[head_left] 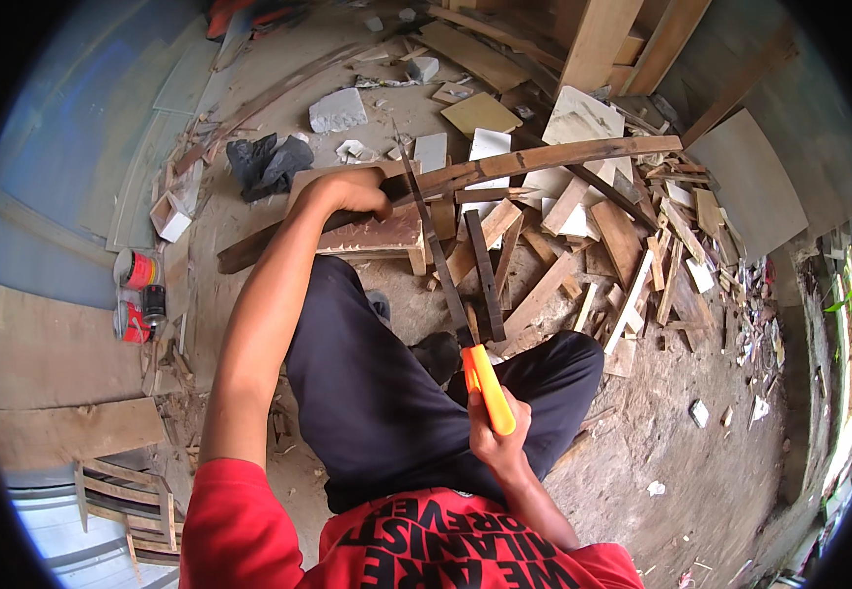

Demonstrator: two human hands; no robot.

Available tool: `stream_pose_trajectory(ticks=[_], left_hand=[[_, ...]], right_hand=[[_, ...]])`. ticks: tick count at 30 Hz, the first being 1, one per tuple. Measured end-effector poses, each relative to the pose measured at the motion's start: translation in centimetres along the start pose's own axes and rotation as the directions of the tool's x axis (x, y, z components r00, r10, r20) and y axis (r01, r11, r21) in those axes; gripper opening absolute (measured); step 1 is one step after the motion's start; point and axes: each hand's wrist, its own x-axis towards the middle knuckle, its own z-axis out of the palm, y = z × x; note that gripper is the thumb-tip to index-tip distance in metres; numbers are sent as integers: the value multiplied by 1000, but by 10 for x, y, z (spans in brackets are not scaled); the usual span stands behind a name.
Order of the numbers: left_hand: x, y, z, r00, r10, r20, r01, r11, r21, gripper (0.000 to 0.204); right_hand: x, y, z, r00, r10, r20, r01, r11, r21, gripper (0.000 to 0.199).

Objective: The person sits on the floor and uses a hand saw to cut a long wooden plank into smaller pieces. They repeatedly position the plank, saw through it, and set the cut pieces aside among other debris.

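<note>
A long dark wooden plank (544, 159) lies across a small wooden stool (377, 236) in front of me. My left hand (352, 191) presses down on the plank where it rests on the stool. My right hand (497, 435) grips the orange handle of a hand saw (445, 275), near my right knee. The saw's dark blade runs up and away from me and meets the plank just right of my left hand. My legs in dark trousers straddle the stool.
A heap of wood offcuts and boards (603, 255) lies right of the stool. White stone chunks (337, 110) and a dark rag (269, 162) sit beyond it. Red cans (136, 294) stand at the left beside flat panels. A wooden frame (126, 501) is at lower left.
</note>
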Motion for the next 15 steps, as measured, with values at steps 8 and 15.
stream_pose_trajectory(ticks=[8, 15], left_hand=[[6, -16, 1, 999, -4, 44, 8, 995, -103, 33], [11, -23, 3, 994, 67, 83, -54, 986, -156, 34]], right_hand=[[-14, -4, -8, 1000, 4, -19, -4, 1000, -4, 4], [-8, -4, -3, 998, 52, 21, -51, 999, -16, 4]])
